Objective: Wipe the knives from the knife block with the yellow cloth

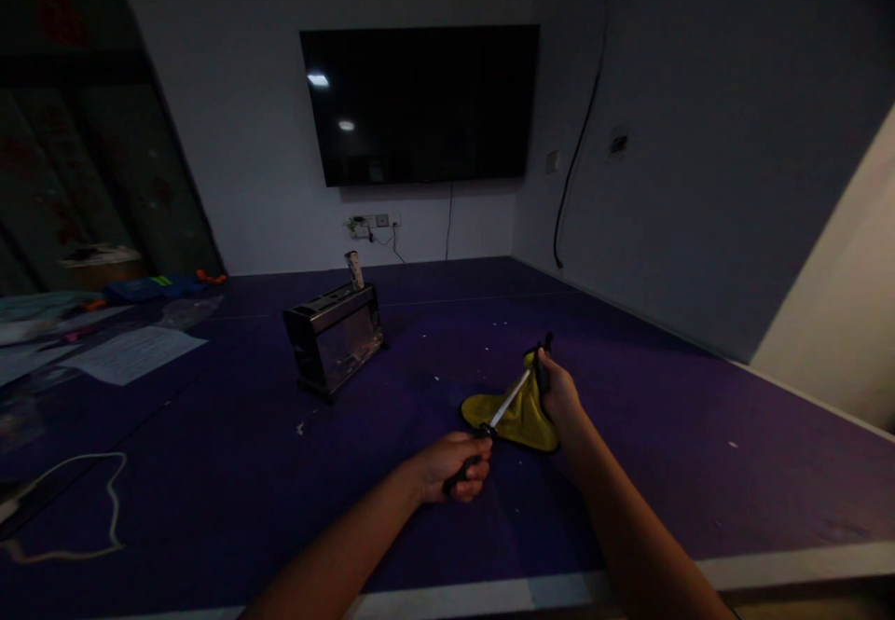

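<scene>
My left hand (458, 468) is closed around the black handle of a tool with a narrow, bright metal shaft (509, 399). The shaft points up and to the right, and whether it is a blade or a round rod I cannot tell. My right hand (557, 389) grips a yellow cloth with dark edging (521, 422) around the far end of the shaft. The cloth's lower part hangs down close to the purple tabletop (419, 527). A dark piece sticks up above my right fingers. The tool's tip is hidden by the cloth and hand.
A black toaster with a see-through side (342, 336) stands left of centre, a pale patterned object (354, 268) rising at its back. Papers (136, 351), plastic bags and a white cable (116, 499) lie at the left. Small white scraps dot the table. A television (426, 103) hangs behind.
</scene>
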Available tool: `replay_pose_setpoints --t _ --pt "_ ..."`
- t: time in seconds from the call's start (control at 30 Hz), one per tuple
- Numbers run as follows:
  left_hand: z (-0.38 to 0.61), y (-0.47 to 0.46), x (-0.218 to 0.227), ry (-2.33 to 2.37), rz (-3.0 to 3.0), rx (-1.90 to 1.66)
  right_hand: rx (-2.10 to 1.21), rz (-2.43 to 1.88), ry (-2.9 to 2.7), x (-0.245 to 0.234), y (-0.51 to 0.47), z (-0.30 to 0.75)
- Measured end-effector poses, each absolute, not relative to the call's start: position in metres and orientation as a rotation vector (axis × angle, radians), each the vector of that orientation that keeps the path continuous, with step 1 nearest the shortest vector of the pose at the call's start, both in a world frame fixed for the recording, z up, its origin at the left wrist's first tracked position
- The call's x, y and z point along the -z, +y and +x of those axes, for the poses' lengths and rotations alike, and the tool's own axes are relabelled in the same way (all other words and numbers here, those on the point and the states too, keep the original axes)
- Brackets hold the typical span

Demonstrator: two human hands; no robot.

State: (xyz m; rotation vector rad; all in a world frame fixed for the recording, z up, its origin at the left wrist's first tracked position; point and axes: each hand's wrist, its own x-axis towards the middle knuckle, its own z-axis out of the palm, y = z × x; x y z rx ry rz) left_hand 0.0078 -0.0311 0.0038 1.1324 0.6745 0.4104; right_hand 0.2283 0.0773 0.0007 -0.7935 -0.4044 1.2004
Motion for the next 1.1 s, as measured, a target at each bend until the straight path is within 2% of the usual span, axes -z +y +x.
replay_pose_setpoints --t 0.4,0.53,0.67,0.97,1.1 --pt "0.016 -0.037 0.008 1.454 2.041 -0.615 -1.158 -0.763 -0.486 0.004 0.082 0.230" --pt "0.013 -0.039 0.006 1.555 2.141 -0.577 -1.196 -0.743 -0.451 0.003 0.081 0.229" --pt "0.014 -0.038 0.006 1.480 2.053 -0.609 -1.204 -0.743 -0.444 0.003 0.080 0.228" --pt "0.012 -0.038 0.001 0.795 1.173 -0.517 -1.221 -0.774 -0.444 0.001 0.079 0.228" --pt "0.009 -0.036 -0.003 0.672 1.006 -0.454 -1.223 -0.748 -0.450 0.000 0.078 0.227"
